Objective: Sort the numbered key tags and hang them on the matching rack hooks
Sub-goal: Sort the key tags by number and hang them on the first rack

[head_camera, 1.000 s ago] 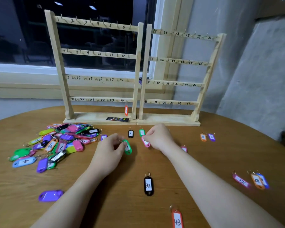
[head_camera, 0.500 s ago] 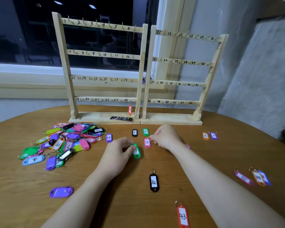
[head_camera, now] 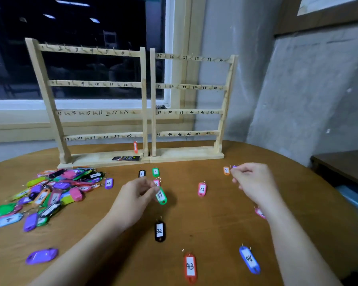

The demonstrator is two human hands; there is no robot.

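Bare wooden table [head_camera: 205,215] lies open between the two forearms, broken only by single tags: black 32 [head_camera: 160,231], pink 25 [head_camera: 202,189], red 43 [head_camera: 190,266], blue 45 [head_camera: 249,259]. The left side is crowded by the heap of tags [head_camera: 50,193] (many overlapping). The twin wooden racks [head_camera: 147,100] wall off the far edge, one red tag [head_camera: 135,147] hanging low

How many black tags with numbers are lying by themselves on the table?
2. The black tag 1 lies near the rack base, beside the green tag 2. The black tag 32 lies between the forearms. More black tags may hide in the pile.
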